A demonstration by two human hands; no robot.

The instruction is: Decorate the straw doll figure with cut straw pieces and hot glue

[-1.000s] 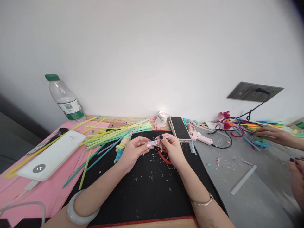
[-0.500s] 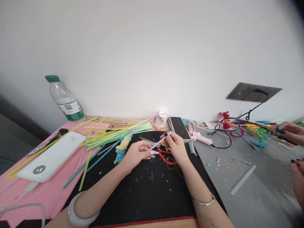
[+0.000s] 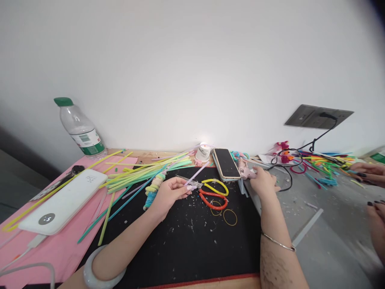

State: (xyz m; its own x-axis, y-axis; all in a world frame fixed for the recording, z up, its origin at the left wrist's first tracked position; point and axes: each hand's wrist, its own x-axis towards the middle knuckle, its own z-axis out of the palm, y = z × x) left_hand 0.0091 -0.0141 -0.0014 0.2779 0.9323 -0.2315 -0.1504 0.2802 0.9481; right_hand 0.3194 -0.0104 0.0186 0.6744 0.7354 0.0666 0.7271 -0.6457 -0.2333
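Observation:
My left hand [image 3: 170, 192] pinches the near end of a pale purple straw [image 3: 197, 175] that slants up and away over the black mat [image 3: 186, 245]. My right hand [image 3: 263, 182] rests on the pink glue gun [image 3: 247, 171] at the mat's right edge, fingers curled over its handle. Between my hands lie scissors with a yellow and a red handle loop [image 3: 214, 192], and two rubber bands [image 3: 230, 217] sit just nearer. A twisted blue-and-yellow straw piece [image 3: 153, 188] lies left of my left hand.
A heap of green and yellow straws [image 3: 144, 170] lies at the back left. A white power bank [image 3: 64, 200] sits on pink paper, a water bottle [image 3: 80, 130] behind it. A phone [image 3: 226, 162] and tape roll [image 3: 203, 152] stand near the wall. Another person's hands [image 3: 371, 176] work among coloured straws at right.
My right hand let go of the purple straw and moved right onto the glue gun. The scissors and rubber bands it covered now show. My left hand still holds the straw.

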